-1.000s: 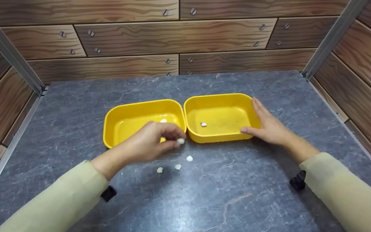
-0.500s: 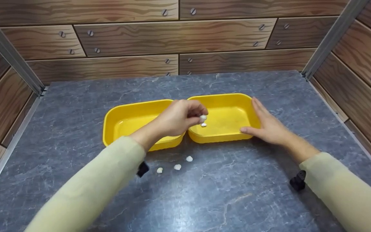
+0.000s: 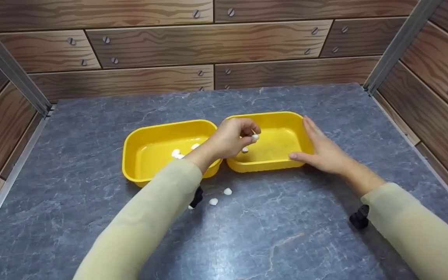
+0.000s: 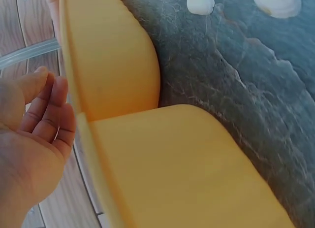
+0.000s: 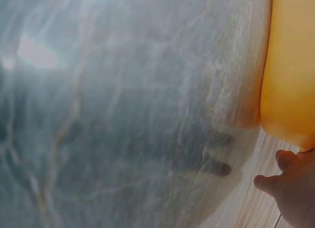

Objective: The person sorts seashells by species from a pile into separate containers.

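My left hand pinches a small white seashell between thumb and fingertips, over the left part of the right yellow bin. Another shell lies on that bin's floor, just below the fingers. At the bin's right end my right hand rests, thumb on the front rim and straight fingers along the side wall. Several white shells lie in the left yellow bin, partly covered by my left forearm. In the left wrist view the curled fingers show beside the bin rims; the held shell is hidden there.
On the grey marbled table, in front of the bins, lie two white shells, one nearer the bins; a third peeks out behind the left wrist's black camera. Wood-patterned walls enclose the back and sides.
My left hand has carried the shell from the front of the bins up and to the right, over the right bin. The right hand has stayed in place.
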A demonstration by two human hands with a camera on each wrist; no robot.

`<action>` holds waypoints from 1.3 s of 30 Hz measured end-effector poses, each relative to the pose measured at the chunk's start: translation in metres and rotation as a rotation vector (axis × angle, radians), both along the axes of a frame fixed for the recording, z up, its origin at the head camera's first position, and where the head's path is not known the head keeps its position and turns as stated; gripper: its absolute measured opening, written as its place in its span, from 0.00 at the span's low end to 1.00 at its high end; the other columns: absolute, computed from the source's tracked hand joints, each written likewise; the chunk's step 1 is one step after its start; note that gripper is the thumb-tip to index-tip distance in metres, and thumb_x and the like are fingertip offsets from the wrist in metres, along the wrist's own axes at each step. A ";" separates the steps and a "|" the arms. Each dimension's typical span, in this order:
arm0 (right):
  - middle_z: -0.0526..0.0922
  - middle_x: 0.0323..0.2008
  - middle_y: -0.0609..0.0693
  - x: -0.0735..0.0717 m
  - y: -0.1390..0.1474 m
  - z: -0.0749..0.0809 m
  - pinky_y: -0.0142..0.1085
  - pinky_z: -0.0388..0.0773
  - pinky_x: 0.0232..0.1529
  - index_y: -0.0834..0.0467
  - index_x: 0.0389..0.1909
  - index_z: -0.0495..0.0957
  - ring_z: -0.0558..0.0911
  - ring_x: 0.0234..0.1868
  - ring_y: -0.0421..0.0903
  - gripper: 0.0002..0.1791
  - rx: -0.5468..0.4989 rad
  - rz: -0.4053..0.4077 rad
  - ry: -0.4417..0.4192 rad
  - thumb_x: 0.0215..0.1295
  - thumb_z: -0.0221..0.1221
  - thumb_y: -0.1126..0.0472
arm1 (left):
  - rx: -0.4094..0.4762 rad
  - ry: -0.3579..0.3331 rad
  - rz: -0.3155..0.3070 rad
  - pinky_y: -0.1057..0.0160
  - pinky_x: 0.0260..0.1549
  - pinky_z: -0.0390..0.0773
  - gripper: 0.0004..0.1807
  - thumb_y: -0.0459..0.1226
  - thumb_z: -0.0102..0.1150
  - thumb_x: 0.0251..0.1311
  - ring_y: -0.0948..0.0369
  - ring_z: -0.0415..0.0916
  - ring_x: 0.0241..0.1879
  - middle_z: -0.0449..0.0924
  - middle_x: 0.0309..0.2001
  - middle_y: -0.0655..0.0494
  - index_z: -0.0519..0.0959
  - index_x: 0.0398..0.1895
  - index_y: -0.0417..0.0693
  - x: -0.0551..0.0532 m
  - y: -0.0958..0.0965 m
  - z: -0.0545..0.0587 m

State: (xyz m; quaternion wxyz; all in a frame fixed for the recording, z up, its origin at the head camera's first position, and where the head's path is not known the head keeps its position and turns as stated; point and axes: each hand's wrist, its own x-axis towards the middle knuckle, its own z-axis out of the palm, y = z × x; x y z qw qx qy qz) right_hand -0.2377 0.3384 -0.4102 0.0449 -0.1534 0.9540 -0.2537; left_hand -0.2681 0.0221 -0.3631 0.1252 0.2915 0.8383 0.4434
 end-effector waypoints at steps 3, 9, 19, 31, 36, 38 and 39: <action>0.32 0.86 0.60 0.000 0.000 0.000 0.69 0.46 0.77 0.60 0.86 0.31 0.48 0.81 0.73 0.64 0.001 -0.001 0.003 0.71 0.65 0.36 | -0.034 0.002 0.033 0.65 0.49 0.84 0.12 0.32 0.63 0.75 0.60 0.82 0.49 0.85 0.49 0.53 0.84 0.57 0.44 -0.003 0.002 0.000; 0.33 0.86 0.60 0.000 0.002 -0.001 0.69 0.46 0.77 0.61 0.86 0.32 0.47 0.81 0.73 0.64 -0.003 0.001 0.007 0.71 0.65 0.37 | -0.056 0.011 0.067 0.65 0.57 0.81 0.14 0.33 0.62 0.76 0.60 0.82 0.54 0.86 0.54 0.54 0.84 0.60 0.46 -0.002 -0.004 0.004; 0.32 0.86 0.59 0.001 0.001 0.001 0.71 0.45 0.76 0.60 0.86 0.31 0.46 0.81 0.73 0.64 0.000 0.000 0.002 0.71 0.65 0.36 | 0.035 0.064 0.059 0.65 0.55 0.82 0.14 0.33 0.63 0.75 0.59 0.82 0.53 0.86 0.54 0.53 0.84 0.60 0.44 0.016 -0.037 0.026; 0.31 0.86 0.58 0.000 0.001 0.000 0.70 0.45 0.76 0.60 0.86 0.30 0.46 0.81 0.73 0.64 0.013 0.003 0.002 0.71 0.64 0.35 | 0.032 0.161 -0.018 0.60 0.53 0.82 0.11 0.34 0.64 0.75 0.62 0.82 0.50 0.88 0.51 0.59 0.87 0.56 0.46 0.052 -0.078 0.049; 0.31 0.86 0.59 0.000 0.001 0.001 0.71 0.44 0.76 0.60 0.86 0.31 0.46 0.81 0.74 0.64 0.010 0.006 0.005 0.71 0.65 0.36 | 0.035 0.192 -0.052 0.59 0.51 0.82 0.10 0.33 0.65 0.74 0.62 0.83 0.49 0.88 0.49 0.59 0.88 0.54 0.46 0.068 -0.094 0.047; 0.31 0.86 0.59 0.000 0.001 0.000 0.72 0.44 0.76 0.60 0.86 0.31 0.46 0.81 0.74 0.64 0.008 0.006 0.006 0.71 0.65 0.36 | 0.033 0.186 -0.056 0.59 0.51 0.83 0.10 0.32 0.65 0.73 0.63 0.83 0.48 0.89 0.48 0.59 0.88 0.53 0.47 0.075 -0.100 0.043; 0.31 0.86 0.59 0.000 0.001 0.000 0.72 0.44 0.76 0.60 0.86 0.31 0.46 0.81 0.74 0.64 0.009 0.007 0.005 0.71 0.65 0.36 | 0.031 0.185 -0.058 0.59 0.51 0.83 0.10 0.32 0.66 0.73 0.63 0.83 0.47 0.89 0.47 0.60 0.88 0.53 0.48 0.078 -0.103 0.041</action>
